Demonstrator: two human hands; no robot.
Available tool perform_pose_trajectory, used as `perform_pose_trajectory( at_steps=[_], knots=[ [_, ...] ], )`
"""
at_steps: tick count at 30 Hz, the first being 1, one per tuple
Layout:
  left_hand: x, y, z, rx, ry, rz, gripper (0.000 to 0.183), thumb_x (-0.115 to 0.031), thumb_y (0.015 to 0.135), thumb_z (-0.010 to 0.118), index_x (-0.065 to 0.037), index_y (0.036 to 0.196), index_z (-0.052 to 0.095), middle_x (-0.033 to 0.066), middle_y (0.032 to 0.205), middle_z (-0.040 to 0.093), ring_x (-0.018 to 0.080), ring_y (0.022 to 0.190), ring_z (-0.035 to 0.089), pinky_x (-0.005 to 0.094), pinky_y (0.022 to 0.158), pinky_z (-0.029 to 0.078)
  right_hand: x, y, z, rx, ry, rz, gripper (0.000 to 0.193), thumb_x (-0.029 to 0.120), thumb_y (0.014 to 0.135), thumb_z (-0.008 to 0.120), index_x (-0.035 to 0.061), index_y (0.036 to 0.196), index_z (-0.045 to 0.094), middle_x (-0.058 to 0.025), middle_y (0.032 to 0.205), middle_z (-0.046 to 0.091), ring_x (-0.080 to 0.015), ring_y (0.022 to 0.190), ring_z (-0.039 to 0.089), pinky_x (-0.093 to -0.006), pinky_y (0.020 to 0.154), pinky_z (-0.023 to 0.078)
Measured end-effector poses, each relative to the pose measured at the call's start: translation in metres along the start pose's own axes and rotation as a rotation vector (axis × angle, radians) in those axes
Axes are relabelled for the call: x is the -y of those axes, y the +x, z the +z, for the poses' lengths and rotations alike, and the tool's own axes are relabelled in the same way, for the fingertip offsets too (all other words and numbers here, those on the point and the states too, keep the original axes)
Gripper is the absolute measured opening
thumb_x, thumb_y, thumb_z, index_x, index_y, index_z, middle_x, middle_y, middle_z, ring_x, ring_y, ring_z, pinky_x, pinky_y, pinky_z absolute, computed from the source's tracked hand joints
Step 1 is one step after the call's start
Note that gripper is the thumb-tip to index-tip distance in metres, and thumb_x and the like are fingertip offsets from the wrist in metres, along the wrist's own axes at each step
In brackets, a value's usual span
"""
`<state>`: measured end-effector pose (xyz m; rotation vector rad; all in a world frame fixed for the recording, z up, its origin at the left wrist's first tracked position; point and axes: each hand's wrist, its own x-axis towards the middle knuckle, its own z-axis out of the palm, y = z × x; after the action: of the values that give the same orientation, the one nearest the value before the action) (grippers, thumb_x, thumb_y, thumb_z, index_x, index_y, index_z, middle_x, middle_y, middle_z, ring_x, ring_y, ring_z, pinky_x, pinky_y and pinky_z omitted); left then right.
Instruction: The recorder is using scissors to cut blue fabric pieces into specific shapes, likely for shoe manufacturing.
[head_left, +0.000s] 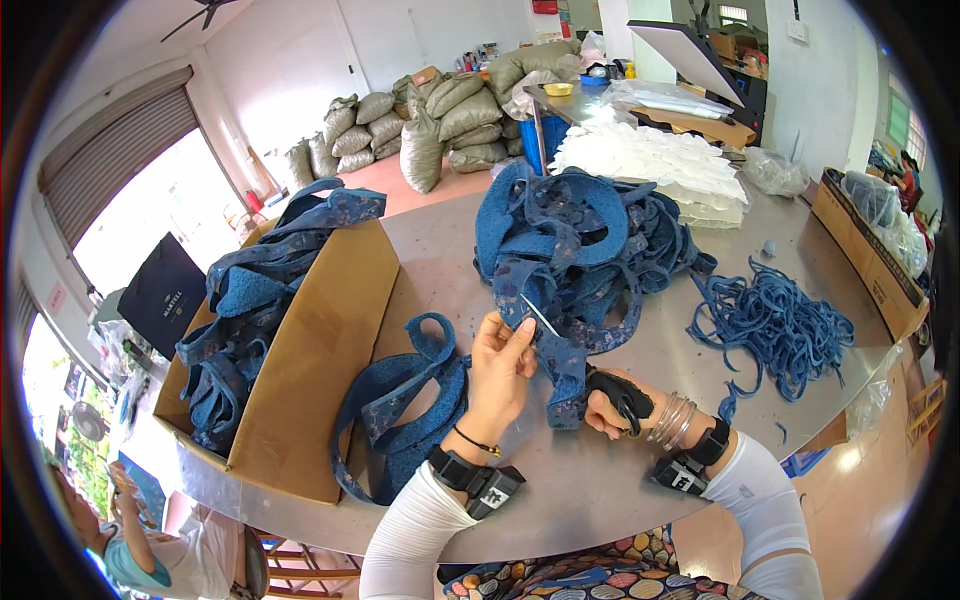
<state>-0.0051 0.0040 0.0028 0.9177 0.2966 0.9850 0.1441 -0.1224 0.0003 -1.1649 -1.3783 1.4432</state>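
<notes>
Over the metal table, my left hand [503, 365] pinches a blue patterned fabric strip [563, 370] between thumb and fingers. My right hand [610, 412] grips a pair of scissors with dark handles. Their pale blade [540, 315] angles up to the left, beside my left fingertips and against the strip. Part of the scissors is hidden by the cloth. Just beyond my hands lies a large tangled heap of blue strips [655, 240]. A looped fuzzy blue strip [425, 450] rests left of my left hand, beside the cardboard box.
A cardboard box [330, 370] of blue strips stands at left. Thin blue trimmings [770, 320] lie at right. White stacked pieces [640, 165] sit at the back, near a long carton [870, 250]. A person [190, 540] sits at lower left. Stuffed sacks [465, 115] line the wall.
</notes>
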Motion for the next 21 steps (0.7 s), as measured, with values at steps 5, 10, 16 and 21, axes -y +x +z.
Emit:
perform_pose_trajectory(
  at_steps=[5,10,16,21],
  knots=[
    [-0.021,0.005,-0.002,0.033,-0.017,-0.246,0.016,-0.015,0.087,0.058,-0.007,0.098,0.050,0.0032,0.082,0.060,0.0146,0.061,0.061,0.0236,0.050,0.049,-0.004,-0.001,-0.005,0.037,-0.092,-0.061,0.038,0.045,0.087,0.052,0.0073,0.087,0.049,0.0000,0.060,0.052,-0.0074,0.047,0.048,-0.0216,0.044,0.041],
    [-0.029,0.010,-0.015,0.150,0.111,-0.148,0.017,-0.015,0.088,0.055,-0.007,0.102,0.049,0.0055,0.086,0.060,0.0159,0.061,0.062,0.0243,0.051,0.051,0.000,-0.003,-0.002,0.021,-0.107,-0.032,0.041,0.048,0.088,0.047,0.0076,0.085,0.049,0.0002,0.061,0.052,-0.0072,0.049,0.048,-0.0227,0.045,0.042],
    [-0.026,0.012,-0.019,0.162,0.143,-0.007,0.017,-0.011,0.087,0.057,-0.007,0.103,0.050,0.0010,0.077,0.055,0.0092,0.051,0.051,0.0211,0.043,0.038,0.001,-0.006,-0.001,-0.016,-0.184,-0.066,0.046,0.054,0.086,0.046,0.0082,0.079,0.050,0.0012,0.062,0.052,-0.0076,0.050,0.048,-0.0227,0.045,0.041],
    [-0.023,0.013,-0.023,0.193,0.134,0.007,0.018,-0.010,0.086,0.059,-0.007,0.101,0.050,-0.0017,0.072,0.051,0.0064,0.047,0.040,0.0214,0.042,0.030,0.002,-0.006,-0.003,-0.001,-0.184,-0.030,0.051,0.060,0.082,0.049,0.0090,0.083,0.050,0.0024,0.068,0.053,-0.0066,0.056,0.044,-0.0215,0.051,0.038]
  ],
)
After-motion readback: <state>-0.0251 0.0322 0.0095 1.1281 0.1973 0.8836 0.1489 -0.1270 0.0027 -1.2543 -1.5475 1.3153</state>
